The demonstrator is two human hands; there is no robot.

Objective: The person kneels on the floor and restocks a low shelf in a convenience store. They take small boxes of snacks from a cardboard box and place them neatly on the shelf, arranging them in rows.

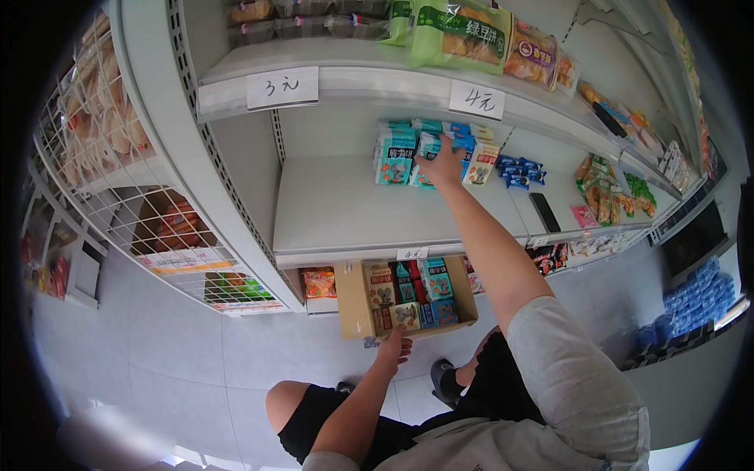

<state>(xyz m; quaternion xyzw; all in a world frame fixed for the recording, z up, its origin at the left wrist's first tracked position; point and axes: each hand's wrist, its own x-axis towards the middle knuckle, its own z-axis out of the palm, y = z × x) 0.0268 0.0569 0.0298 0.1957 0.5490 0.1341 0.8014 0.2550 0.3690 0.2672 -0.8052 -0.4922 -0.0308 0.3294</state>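
My right hand [442,163] reaches onto the middle shelf. Its thumb and fingers are spread around a teal-and-white biscuit packet [421,178] in the front row. Beside that packet stand another teal packet [394,156] on the left and a cream packet [483,162] on the right, with more teal and blue packets behind. Lower down, my left hand [393,348] grips the front edge of an open cardboard box [356,306]. Inside the box lie cream packets [405,316], a teal packet [436,279], blue packets [442,312] and dark red-edged ones.
Small blue packs [521,171] and a black phone-like slab [545,212] lie right on the middle shelf [353,218]. Above, the upper shelf edge [377,88] carries handwritten price cards and bagged pastries [462,35]. A white wire rack [118,176] stands left. My knees are below the box.
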